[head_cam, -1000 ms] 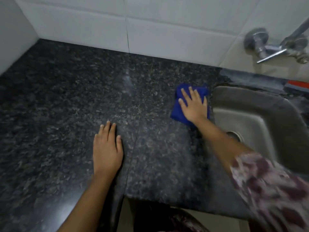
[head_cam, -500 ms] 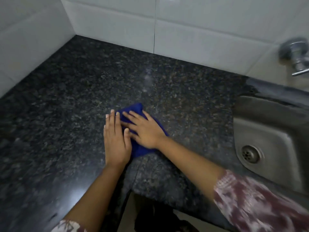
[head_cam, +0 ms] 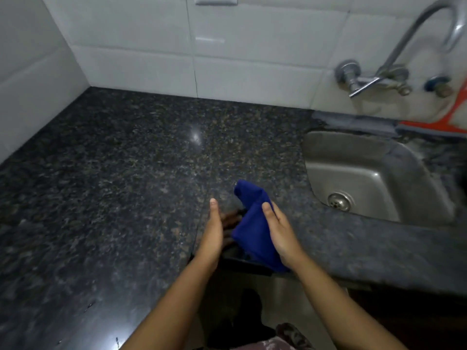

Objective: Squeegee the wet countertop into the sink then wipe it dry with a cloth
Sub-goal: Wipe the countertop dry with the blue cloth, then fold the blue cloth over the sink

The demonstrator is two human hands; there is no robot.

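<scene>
Two walls met at the rear left corner of the worktop. The rear wall was faced with large white glazed rectangular tiles [head_cam: 252, 72] in horizontal courses with thin dark joints. The similarly tiled left wall [head_cam: 30, 72] lay in shade. A white rectangular plate [head_cam: 216, 0] sat on the rear wall at the top edge of view. A chrome wall-mounted tap with a curved spout [head_cam: 374, 80] projected from the rear wall towards the right. The dark speckled polished granite worktop [head_cam: 101, 173] showed one small bright reflection [head_cam: 195, 136] near its rear edge. Below its front edge, a pale floor [head_cam: 303, 306] was dimly visible. Lighting was low overall.
</scene>
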